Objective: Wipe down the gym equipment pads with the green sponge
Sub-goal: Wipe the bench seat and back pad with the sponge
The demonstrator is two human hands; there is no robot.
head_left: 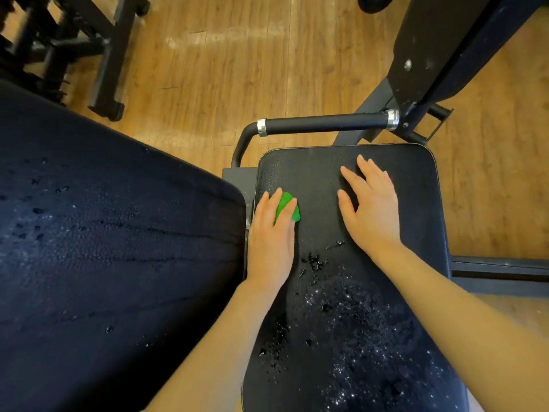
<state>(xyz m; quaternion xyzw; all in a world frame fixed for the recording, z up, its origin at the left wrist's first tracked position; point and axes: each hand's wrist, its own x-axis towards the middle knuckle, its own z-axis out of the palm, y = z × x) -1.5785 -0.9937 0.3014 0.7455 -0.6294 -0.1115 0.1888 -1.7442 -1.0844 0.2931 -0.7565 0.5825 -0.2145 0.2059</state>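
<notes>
Large dark back pad (104, 233) beaded with droplets at left, black seat pad (401, 292) wet at near end, right hand (371, 212) flat with fingers spread on seat, left hand (271, 233) pressing green sponge (287, 205) against seat's left edge

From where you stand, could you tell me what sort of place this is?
Most likely a gym: a black padded seat on a steel frame, a handle bar beside it, and a weight rack on the wooden floor.
</notes>
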